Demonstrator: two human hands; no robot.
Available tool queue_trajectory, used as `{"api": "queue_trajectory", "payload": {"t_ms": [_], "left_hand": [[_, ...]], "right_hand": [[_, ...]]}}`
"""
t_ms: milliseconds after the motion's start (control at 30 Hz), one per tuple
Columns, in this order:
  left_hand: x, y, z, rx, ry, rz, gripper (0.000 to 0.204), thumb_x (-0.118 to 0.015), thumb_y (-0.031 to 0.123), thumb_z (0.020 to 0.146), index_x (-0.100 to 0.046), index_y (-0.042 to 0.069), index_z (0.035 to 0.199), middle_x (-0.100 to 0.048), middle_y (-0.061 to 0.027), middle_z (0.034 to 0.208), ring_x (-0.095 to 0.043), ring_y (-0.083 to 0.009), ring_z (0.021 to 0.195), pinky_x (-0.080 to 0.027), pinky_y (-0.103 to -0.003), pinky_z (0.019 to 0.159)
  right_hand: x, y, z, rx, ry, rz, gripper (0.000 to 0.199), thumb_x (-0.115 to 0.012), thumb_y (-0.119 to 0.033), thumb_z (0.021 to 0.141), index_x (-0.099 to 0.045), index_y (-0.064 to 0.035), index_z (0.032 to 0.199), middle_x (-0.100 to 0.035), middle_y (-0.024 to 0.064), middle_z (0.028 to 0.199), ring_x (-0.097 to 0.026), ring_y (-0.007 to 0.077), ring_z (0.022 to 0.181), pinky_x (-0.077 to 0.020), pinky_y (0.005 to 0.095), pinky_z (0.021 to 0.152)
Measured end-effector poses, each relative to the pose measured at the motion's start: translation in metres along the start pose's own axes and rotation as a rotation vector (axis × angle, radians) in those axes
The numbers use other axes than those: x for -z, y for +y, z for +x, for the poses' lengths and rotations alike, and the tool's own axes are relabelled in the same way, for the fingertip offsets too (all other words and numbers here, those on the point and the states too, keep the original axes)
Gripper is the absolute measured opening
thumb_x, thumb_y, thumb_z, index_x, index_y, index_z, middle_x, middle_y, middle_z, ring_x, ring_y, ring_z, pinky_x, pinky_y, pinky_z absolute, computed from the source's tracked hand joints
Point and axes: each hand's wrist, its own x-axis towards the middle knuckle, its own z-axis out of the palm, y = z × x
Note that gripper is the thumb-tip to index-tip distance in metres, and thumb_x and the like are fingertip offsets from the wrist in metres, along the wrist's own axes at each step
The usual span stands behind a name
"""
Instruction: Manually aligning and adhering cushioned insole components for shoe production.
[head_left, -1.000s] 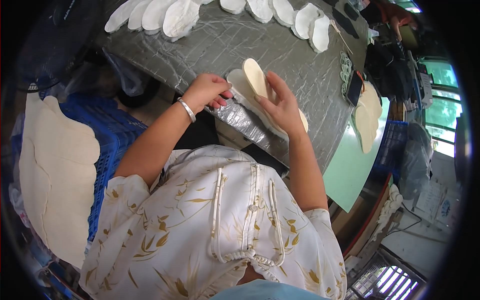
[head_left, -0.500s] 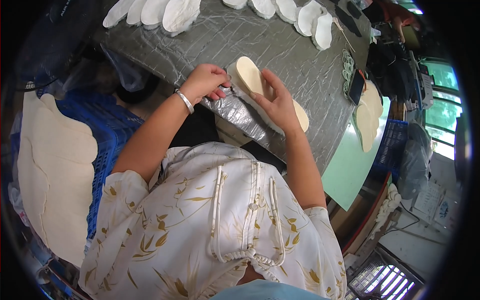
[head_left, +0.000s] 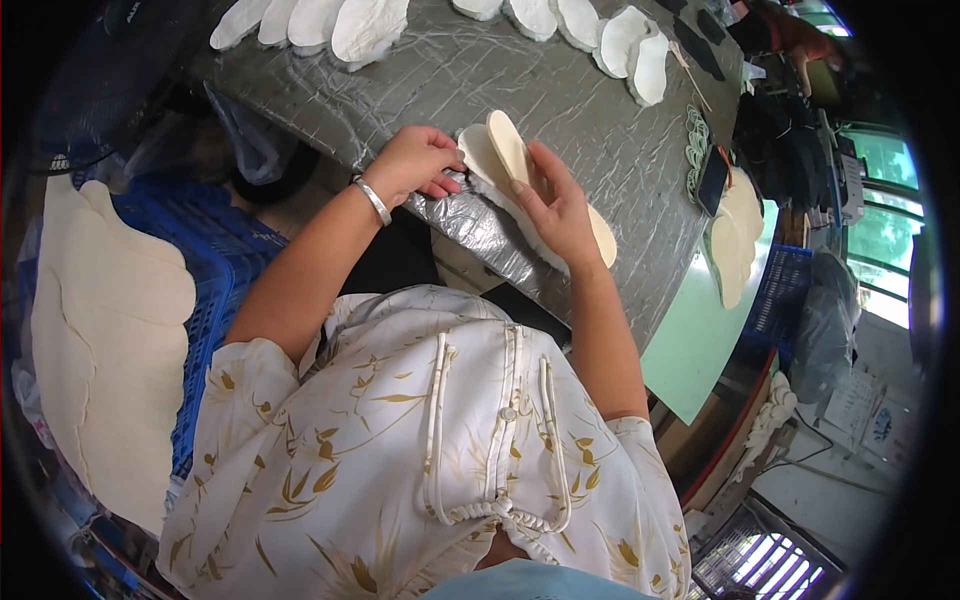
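Note:
My right hand [head_left: 558, 212] grips a cream insole [head_left: 509, 143], thumb on its near side and fingers along its far side. The insole is tilted up on edge. Beneath it lies a fleece-backed white insole [head_left: 480, 152], its fluffy rim along the table's front edge. Another cream sole end [head_left: 603, 236] shows past my right wrist; whether it belongs to a separate piece is hidden. My left hand [head_left: 415, 165], with a silver bangle at the wrist, is closed in a pinch at the fleece-backed insole's left tip. What sits between those fingertips is too small to tell.
The table [head_left: 430, 95] has a wrinkled plastic cover. White fleece insoles [head_left: 370, 28] line its far side, with more insoles [head_left: 575, 25] further right. A phone [head_left: 712, 180] and cord [head_left: 695, 140] lie right. Left stands a blue crate [head_left: 215, 255] beside cream sheets [head_left: 110, 330].
My right hand has tipped the cream insole further on edge, and more of the fleece-backed insole beneath shows. My left hand has barely moved.

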Motion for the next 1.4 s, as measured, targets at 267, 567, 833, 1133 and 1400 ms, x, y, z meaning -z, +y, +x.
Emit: {"api": "queue_trajectory", "payload": {"t_ms": [267,567,833,1133,1400], "left_hand": [[-0.002,-0.001,0.002,-0.02,0.009,-0.078,0.024,-0.063,0.017,0.093,-0.058,-0.002,0.107,-0.069,-0.0119,0.099,-0.069,-0.016,0.07,-0.055,-0.024,0.054],[0.003,0.0,0.004,-0.001,-0.053,-0.128,0.022,-0.062,0.015,0.093,-0.058,-0.001,0.107,-0.069,-0.0126,0.099,-0.07,-0.0164,0.073,-0.056,-0.024,0.056],[0.007,0.001,0.005,0.029,-0.089,-0.156,0.023,-0.062,0.017,0.094,-0.058,0.0,0.109,-0.068,-0.0113,0.1,-0.07,-0.0164,0.076,-0.056,-0.025,0.059],[0.007,0.003,0.003,0.017,-0.107,-0.141,0.023,-0.059,0.018,0.094,-0.058,0.001,0.11,-0.068,-0.0106,0.101,-0.07,-0.0165,0.08,-0.056,-0.025,0.06],[-0.007,0.016,0.0,-0.043,0.0,-0.026,0.044,-0.07,0.034,0.088,-0.057,0.002,0.116,-0.065,-0.0049,0.096,-0.064,-0.0096,0.07,-0.046,-0.02,0.05]], "right_hand": [[-0.007,-0.015,-0.002,-0.036,0.036,-0.183,0.063,-0.077,-0.02,0.081,-0.051,-0.0002,0.134,-0.06,0.02,0.127,-0.058,0.0297,0.118,-0.0442,0.0358,0.1],[-0.009,-0.007,0.0,-0.038,0.035,-0.17,0.062,-0.08,-0.016,0.077,-0.054,-0.0034,0.132,-0.057,0.018,0.132,-0.056,0.0308,0.121,-0.044,0.0366,0.102],[-0.009,-0.006,0.001,0.007,0.008,-0.209,0.054,-0.078,-0.016,0.077,-0.06,-0.0088,0.128,-0.053,0.016,0.139,-0.054,0.0321,0.124,-0.045,0.0379,0.101],[-0.012,-0.003,0.002,0.067,0.016,-0.272,0.045,-0.079,-0.016,0.075,-0.067,-0.0089,0.118,-0.055,0.019,0.134,-0.054,0.0354,0.122,-0.0438,0.0401,0.103],[-0.013,-0.006,-0.001,0.19,0.111,-0.346,0.061,-0.082,-0.018,0.071,-0.059,-0.0068,0.126,-0.056,0.0193,0.131,-0.054,0.0373,0.118,-0.0444,0.0431,0.1]]}}
